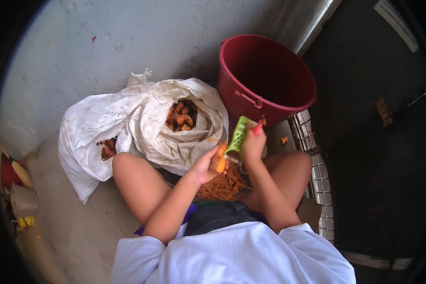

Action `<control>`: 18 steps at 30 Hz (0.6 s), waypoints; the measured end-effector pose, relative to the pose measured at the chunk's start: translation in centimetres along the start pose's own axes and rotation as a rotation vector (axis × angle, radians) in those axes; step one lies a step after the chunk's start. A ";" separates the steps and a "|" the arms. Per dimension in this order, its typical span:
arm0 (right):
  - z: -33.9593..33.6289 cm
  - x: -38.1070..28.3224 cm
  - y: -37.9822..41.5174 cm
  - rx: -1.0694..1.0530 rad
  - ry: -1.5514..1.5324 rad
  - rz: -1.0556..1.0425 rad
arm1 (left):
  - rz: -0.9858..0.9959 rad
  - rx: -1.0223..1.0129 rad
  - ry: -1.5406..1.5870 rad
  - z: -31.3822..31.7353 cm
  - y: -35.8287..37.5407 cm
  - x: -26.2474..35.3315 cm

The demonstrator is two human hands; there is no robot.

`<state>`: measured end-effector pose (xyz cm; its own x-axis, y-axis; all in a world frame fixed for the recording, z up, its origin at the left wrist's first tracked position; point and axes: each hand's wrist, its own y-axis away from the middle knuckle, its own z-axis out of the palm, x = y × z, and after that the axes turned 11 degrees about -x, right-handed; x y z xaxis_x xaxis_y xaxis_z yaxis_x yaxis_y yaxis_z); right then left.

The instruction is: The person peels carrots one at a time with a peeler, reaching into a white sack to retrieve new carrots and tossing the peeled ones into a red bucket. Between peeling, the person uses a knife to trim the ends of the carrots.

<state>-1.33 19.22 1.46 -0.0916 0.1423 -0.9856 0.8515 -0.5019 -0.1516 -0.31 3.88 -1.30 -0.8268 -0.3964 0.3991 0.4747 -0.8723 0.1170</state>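
My left hand (204,169) is closed around a carrot (221,164), whose bright orange peeled side faces up. My right hand (254,146) grips a green peeler (237,134) with a perforated, grater-like body. The peeler's lower end overlaps the carrot in this view, and a bit of red shows by the right thumb. Below both hands, a heap of orange-brown carrot peelings (221,188) lies between my bent legs. Just beyond my left hand stands a white woven sack (146,116), rolled open, with unpeeled carrots (181,117) inside.
A large red tub (229,78) stands against the wall behind the sack. More carrots (108,148) show through a second opening on the left. A dark panel (378,156) and a tiled strip (323,189) border the right. A pale basket (23,201) sits far left.
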 end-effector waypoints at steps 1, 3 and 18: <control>1.1 -1.9 1.6 -0.074 -0.046 0.030 | 0.003 0.030 0.013 -0.1 -0.1 -0.1; 2.9 -4.1 3.3 -0.135 -0.227 0.147 | 0.033 0.124 0.059 0.1 -0.2 -0.3; -1.8 2.0 -3.1 0.228 -0.118 0.126 | -0.074 0.060 0.001 0.3 0.8 0.5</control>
<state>-3.20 22.55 0.13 -0.0632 -0.0274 -0.9976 0.7230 -0.6903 -0.0268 -0.25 3.11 -0.78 -0.8603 -0.3320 0.3868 0.4298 -0.8804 0.2003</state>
